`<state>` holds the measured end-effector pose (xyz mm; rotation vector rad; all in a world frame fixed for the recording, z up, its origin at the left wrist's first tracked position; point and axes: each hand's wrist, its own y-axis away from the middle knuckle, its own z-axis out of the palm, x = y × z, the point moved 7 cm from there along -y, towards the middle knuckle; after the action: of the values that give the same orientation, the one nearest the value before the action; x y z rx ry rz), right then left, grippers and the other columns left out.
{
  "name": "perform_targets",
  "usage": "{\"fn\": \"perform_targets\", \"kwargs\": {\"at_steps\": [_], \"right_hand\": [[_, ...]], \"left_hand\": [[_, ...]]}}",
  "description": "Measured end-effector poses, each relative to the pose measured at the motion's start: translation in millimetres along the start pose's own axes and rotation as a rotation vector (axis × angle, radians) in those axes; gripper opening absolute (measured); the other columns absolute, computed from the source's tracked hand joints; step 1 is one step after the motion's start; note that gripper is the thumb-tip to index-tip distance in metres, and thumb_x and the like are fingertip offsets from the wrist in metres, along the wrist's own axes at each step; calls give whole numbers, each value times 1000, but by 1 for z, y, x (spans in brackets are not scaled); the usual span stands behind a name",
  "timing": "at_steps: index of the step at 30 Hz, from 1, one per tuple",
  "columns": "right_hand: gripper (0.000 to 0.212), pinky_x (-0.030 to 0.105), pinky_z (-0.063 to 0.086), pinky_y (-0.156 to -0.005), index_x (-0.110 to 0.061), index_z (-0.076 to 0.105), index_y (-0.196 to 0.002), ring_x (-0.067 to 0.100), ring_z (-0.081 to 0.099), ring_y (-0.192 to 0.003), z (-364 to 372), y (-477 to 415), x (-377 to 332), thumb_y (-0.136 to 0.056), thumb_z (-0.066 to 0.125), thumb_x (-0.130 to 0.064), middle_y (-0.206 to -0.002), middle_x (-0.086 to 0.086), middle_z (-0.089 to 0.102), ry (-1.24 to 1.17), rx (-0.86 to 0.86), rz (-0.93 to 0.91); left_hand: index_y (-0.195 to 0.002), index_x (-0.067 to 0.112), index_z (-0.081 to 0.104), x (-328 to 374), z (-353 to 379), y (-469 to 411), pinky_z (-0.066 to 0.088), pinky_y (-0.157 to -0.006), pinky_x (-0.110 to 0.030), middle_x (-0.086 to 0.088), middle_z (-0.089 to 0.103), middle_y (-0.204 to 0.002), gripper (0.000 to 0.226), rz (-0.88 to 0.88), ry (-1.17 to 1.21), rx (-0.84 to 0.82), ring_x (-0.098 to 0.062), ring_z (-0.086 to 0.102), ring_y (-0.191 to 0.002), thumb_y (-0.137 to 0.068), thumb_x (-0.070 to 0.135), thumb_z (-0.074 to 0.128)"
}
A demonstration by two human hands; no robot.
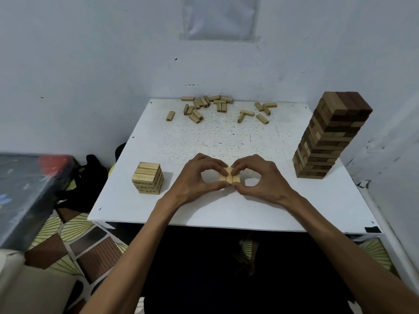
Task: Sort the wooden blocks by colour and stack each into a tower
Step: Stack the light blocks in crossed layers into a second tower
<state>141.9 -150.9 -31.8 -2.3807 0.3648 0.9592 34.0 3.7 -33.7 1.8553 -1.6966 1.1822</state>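
Nearest, the left hand (197, 177) and right hand (263, 177) meet over the front middle of the white bench (226, 214). Each pinches a short row of pale blocks (229, 176), thumb at the near ends and fingertips at the far ends, probably to squeeze them flush into one even layer. Level with them, a low pale stack (148, 177) stands to the left, likely where that layer belongs, and a tall brown tower (326, 137) stands to the right. Along the far edge lie loose pale blocks (204, 107), not yet stacked.
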Motion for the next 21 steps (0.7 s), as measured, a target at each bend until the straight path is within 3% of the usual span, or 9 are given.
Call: {"fn": "perform_targets", "kwargs": {"at_steps": [2, 8, 11, 15, 21], "right_hand": [[29, 44, 52, -91, -24, 75, -100, 17, 62, -113, -4, -6, -7, -75, 88, -18, -113, -14, 70, -18, 4, -17], [27, 38, 55, -74, -20, 76, -99, 18, 62, -100, -8, -21, -34, -76, 89, -17, -110, -12, 71, -46, 20, -63], [26, 39, 54, -72, -20, 76, -98, 18, 61, -97, -2, -30, -47, -75, 89, -17, -108, -13, 71, -56, 41, -76], [25, 39, 52, -70, -21, 76, -95, 17, 61, -96, 14, -44, -62, -75, 89, -17, -106, -15, 71, -61, 59, -88], [25, 33, 49, -67, -24, 74, -97, 16, 60, -97, 42, -63, -74, -76, 88, -26, -104, -15, 72, -38, 76, -86]], "left_hand": [[-100, 28, 80, 7, -9, -3, 36, -85, -6, 19, 73, -115, 25, 11, 17, 8, -7, 53, -118, -77, 30, 91], [-98, 28, 80, 23, -39, -6, 36, -81, -7, 19, 73, -114, 24, 47, 19, -16, -10, 54, -117, -77, 32, 91], [-97, 31, 80, 24, -57, -3, 39, -82, -13, 20, 72, -115, 23, 57, 6, -28, -11, 56, -117, -76, 37, 90], [-95, 31, 80, 16, -80, 1, 45, -83, -32, 20, 72, -117, 21, 33, 0, -42, -13, 57, -116, -77, 35, 90], [-94, 33, 80, -2, -109, 9, 45, -84, -32, 21, 72, -120, 19, 30, -22, -51, -12, 58, -117, -78, 31, 90]]}}
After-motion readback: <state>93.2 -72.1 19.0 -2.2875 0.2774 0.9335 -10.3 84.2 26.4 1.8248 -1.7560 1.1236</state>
